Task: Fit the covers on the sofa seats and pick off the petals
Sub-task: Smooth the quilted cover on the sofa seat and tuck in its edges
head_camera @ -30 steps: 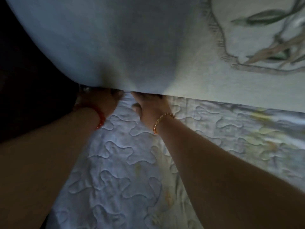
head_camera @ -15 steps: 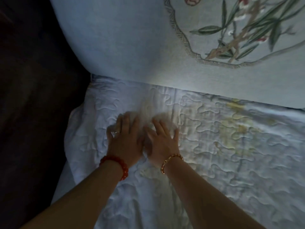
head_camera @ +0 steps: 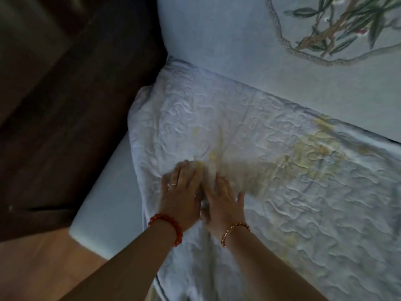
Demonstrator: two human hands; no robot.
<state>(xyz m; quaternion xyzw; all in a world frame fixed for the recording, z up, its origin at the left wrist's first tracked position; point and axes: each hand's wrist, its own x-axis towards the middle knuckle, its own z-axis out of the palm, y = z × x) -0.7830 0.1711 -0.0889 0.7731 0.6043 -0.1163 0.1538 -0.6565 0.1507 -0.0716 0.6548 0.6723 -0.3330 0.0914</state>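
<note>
Both hands lie flat, fingers straight and gripping nothing, side by side on the pale quilted seat cover (head_camera: 282,192); the left hand (head_camera: 181,192) (red-beaded wrist) is nearer its rumpled left edge, while the right hand (head_camera: 223,203) faces the cover's long run rightward along the backrest (head_camera: 217,40).

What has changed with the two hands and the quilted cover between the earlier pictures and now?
Both hands came out from under the pale blue back cushion and slid toward the person. The left hand and right hand now lie flat, side by side, on the white quilted seat cover. The cover remains spread on the seat; nothing is gripped.
</note>
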